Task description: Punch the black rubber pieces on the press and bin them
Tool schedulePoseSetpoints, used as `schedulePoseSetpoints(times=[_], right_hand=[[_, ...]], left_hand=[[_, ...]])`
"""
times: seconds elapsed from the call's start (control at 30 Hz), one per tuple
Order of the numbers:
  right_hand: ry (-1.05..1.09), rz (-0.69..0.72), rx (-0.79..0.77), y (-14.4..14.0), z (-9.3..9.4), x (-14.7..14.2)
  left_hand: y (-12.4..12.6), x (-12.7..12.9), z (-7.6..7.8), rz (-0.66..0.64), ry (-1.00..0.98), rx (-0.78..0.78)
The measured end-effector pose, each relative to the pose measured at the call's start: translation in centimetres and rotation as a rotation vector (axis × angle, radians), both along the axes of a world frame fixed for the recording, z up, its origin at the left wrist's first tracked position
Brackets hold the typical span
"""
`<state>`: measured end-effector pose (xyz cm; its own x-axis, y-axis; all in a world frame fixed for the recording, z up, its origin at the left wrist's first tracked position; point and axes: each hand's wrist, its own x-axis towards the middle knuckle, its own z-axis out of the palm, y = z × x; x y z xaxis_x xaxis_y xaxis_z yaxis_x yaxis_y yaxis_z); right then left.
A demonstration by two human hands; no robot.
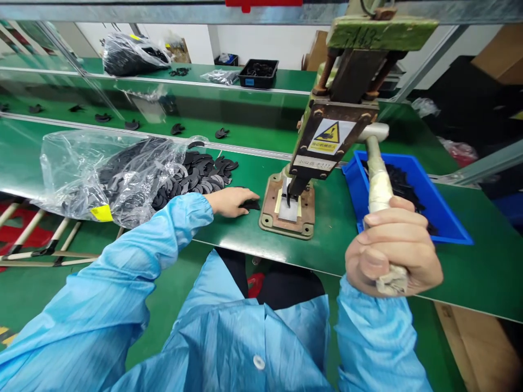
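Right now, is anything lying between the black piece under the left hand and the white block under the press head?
Nothing visible does. The left hand rests on a black piece on the green table, just left of the press base plate. Only the plate's raised edge lies before the white block. The right hand grips the lever.

A black tray (258, 74) and bagged parts (131, 54) sit on the far bench.

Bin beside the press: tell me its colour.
Blue bin, seen clearly in the head view, right of the press.
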<state>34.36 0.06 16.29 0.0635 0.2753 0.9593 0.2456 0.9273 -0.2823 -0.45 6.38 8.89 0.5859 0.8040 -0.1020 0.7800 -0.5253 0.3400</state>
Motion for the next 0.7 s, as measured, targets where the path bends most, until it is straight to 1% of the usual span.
schedulePoseSetpoints(times=[0.07,0.17,0.3,0.37,0.43,0.53,0.6,0.7], right_hand=[[-0.005,0.004,-0.007,-0.1,0.1,0.0],[-0.017,0.015,-0.022,-0.2,0.2,0.1],[-0.026,0.024,-0.023,-0.3,0.2,0.2],[-0.023,0.019,-0.007,-0.3,0.1,0.2],[-0.024,0.015,0.010,-0.2,0.1,0.2],[-0.039,0.015,0.011,0.0,0.1,0.2],[-0.048,0.018,0.008,0.0,0.1,0.3],[-0.045,0.008,0.016,0.1,0.0,0.3]], left_hand=[[0.3,0.2,-0.3,0.028,-0.021,-0.075],[0.3,0.4,-0.6,0.085,-0.028,-0.138],[-0.9,0.4,-0.4,0.215,-0.057,-0.181],[-1.7,0.4,-0.2,0.283,-0.111,-0.195],[-2.1,0.6,0.1,0.366,-0.249,-0.272],[-1.7,1.6,0.6,0.505,-0.597,-0.442],[-1.0,2.6,1.1,0.551,-0.792,-0.511],[0.4,4.7,1.4,0.573,-0.929,-0.560]])
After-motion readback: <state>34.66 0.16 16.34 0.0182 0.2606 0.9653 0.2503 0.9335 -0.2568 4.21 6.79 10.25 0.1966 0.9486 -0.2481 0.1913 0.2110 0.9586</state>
